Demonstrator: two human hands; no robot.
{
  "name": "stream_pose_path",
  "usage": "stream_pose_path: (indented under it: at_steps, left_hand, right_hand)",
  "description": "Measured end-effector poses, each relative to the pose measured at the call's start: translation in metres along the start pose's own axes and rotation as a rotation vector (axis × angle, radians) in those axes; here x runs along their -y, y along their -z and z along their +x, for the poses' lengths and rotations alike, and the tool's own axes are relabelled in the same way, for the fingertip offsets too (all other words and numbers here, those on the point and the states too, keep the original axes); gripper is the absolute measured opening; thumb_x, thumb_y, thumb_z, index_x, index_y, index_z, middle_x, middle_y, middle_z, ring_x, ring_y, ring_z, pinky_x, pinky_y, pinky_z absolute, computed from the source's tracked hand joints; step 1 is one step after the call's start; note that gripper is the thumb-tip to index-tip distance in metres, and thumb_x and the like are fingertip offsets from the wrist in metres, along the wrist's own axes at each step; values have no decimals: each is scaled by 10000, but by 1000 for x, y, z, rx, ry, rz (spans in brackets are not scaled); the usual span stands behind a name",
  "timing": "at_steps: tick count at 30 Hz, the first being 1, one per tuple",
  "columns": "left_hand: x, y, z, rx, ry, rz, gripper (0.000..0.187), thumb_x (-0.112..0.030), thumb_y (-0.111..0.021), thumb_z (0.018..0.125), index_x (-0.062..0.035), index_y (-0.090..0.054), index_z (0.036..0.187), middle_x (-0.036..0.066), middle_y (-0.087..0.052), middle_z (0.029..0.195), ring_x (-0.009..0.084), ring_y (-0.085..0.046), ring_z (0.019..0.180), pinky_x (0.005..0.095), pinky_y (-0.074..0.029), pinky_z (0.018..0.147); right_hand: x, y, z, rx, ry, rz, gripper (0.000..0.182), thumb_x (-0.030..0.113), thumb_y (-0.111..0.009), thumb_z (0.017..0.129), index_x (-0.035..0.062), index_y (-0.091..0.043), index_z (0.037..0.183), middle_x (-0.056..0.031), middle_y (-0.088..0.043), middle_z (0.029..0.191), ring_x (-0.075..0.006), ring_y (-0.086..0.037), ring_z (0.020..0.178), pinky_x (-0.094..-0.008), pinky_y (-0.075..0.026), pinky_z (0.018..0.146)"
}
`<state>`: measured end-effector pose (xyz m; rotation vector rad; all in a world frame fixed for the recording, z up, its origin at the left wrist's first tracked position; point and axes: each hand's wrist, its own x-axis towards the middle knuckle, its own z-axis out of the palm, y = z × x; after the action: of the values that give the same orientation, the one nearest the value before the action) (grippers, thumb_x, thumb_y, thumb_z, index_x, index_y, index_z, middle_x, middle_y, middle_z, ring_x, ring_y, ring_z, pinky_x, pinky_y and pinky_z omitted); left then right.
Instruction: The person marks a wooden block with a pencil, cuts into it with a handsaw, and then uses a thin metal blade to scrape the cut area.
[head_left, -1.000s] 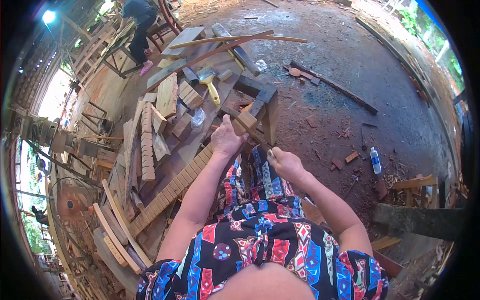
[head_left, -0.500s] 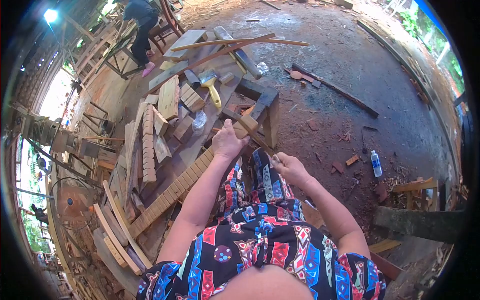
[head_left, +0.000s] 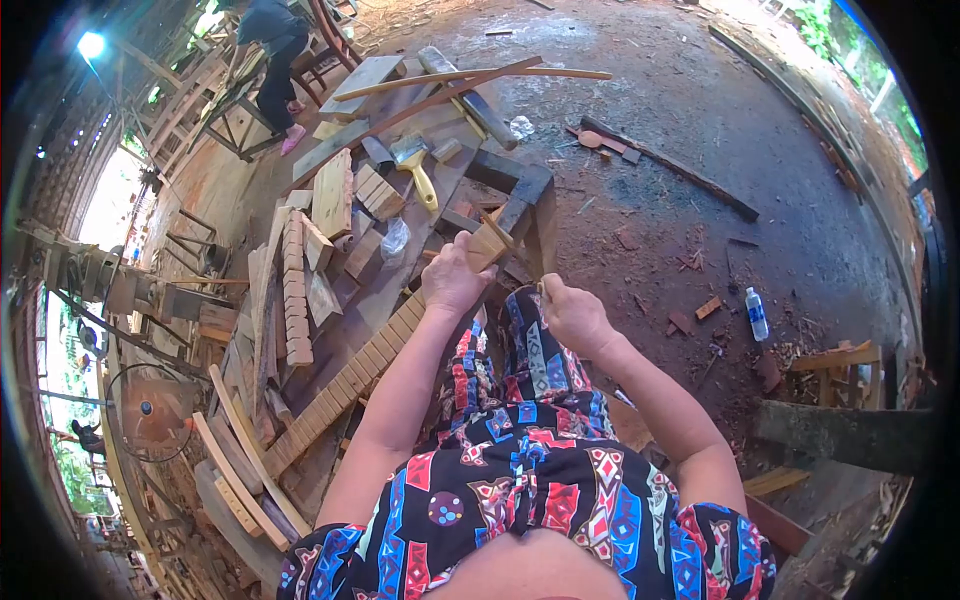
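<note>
My left hand (head_left: 455, 280) is closed around the upper end of a long notched wooden bar (head_left: 345, 385), which slants down to the left across the workbench. Just beyond my fingers, the bar's pale squared end (head_left: 486, 246) shows. Lying across that end is a thin brown stick-like tool (head_left: 497, 228). My right hand (head_left: 582, 318) is closed in front of my thigh, in line with this tool and gripping its near end; the exact kind of tool I cannot tell. Beside the bar's end stands a dark wooden frame (head_left: 530, 190).
On the bench lie a yellow-handled brush (head_left: 424, 185), a crumpled plastic bag (head_left: 395, 237), a second notched strip (head_left: 294, 290) and curved slats (head_left: 250, 455). A fan (head_left: 148, 408) is at left, a water bottle (head_left: 756, 315) on the floor at right. Another person (head_left: 275, 60) works at the far left.
My right hand has shifted slightly up and right, turning more upright. The thin tool has slid and tilted over the bar's end. My left hand keeps its hold.
</note>
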<state>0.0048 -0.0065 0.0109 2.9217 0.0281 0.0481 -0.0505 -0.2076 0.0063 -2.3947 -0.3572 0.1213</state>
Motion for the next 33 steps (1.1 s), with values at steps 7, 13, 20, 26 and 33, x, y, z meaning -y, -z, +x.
stream_pose_path:
  at_steps: [7, 13, 20, 26, 33]
  left_hand:
    - [2, -3, 0, -34, -24, 49, 672, -457, -721, 690, -101, -478, 1206, 155, -616, 975, 324, -642, 890, 439, -524, 757]
    - [2, -3, 2, -1, -13, 23, 646, -450, -719, 693, -88, -493, 1178, 163, -613, 962, 339, -638, 892, 450, -521, 752]
    - [7, -10, 4, -8, -24, 22, 648, -447, -726, 685, -86, -497, 1172, 156, -608, 968, 340, -634, 893, 450, -517, 752]
    - [7, -10, 4, -20, -29, 2, 649, -455, -730, 677, -89, -506, 1165, 147, -606, 980, 330, -633, 894, 449, -516, 745]
    - [8, -11, 6, -19, -46, -24, 630, -459, -729, 678, -85, -517, 1138, 157, -619, 948, 342, -640, 865, 455, -516, 733]
  right_hand:
    - [1, -10, 18, 55, 32, -117, 122, 107, -481, 853, 29, -482, 947, -221, -649, 782, -379, -657, 755, -476, -516, 657]
    - [-1, -12, 22, 54, 48, -139, 125, 96, -492, 834, 30, -478, 939, -219, -651, 782, -372, -665, 758, -462, -528, 654]
    - [-3, -13, 11, 84, 38, -168, 141, 75, -500, 816, 28, -459, 942, -212, -652, 771, -371, -666, 747, -455, -533, 652]
    - [-3, -7, 5, 98, 23, -181, 136, 49, -491, 796, 29, -445, 922, -219, -644, 751, -376, -663, 747, -465, -528, 655]
    - [5, -14, 30, 113, -18, -137, 152, 116, -515, 819, 19, -456, 920, -238, -645, 759, -391, -658, 772, -482, -516, 680]
